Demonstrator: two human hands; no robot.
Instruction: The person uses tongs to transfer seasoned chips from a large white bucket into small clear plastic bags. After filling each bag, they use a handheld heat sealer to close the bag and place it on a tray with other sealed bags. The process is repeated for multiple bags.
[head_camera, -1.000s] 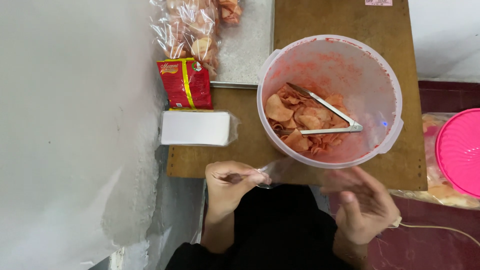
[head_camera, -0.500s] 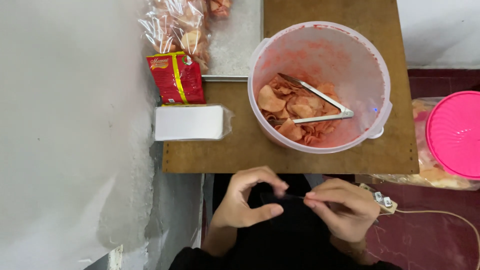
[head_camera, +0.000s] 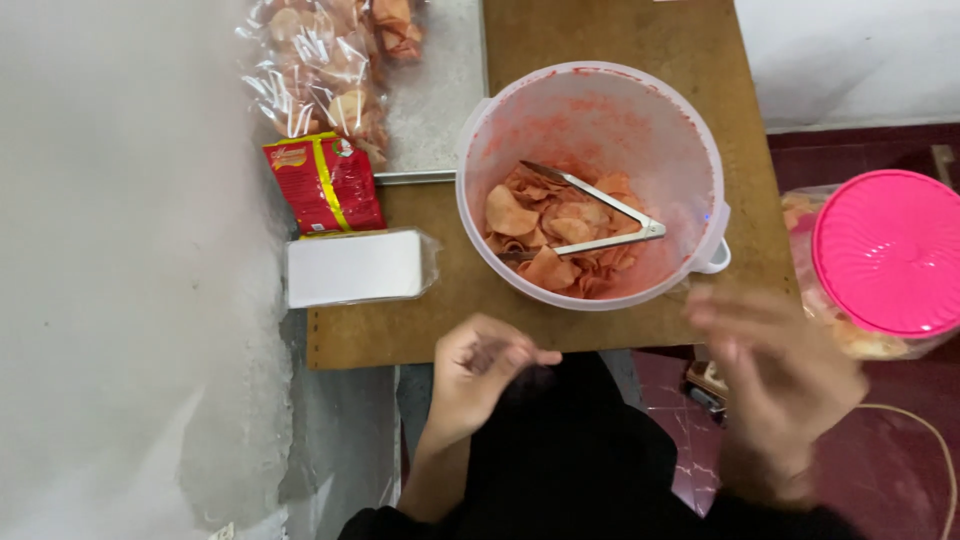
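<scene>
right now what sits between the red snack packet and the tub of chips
Nothing: in the head view only bare brown wooden tabletop separates the red snack packet from the clear plastic tub of reddish chips.

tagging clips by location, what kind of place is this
Likely a small home snack-packing spot: a plastic bucket of red-coated chips with metal tongs, clear bags of chips, and a wooden table against a bare wall.

One head-worn camera looked straight down, fairly close, over the wooden table (head_camera: 430, 330) edge and the person's lap; no second view shared the scene
</scene>
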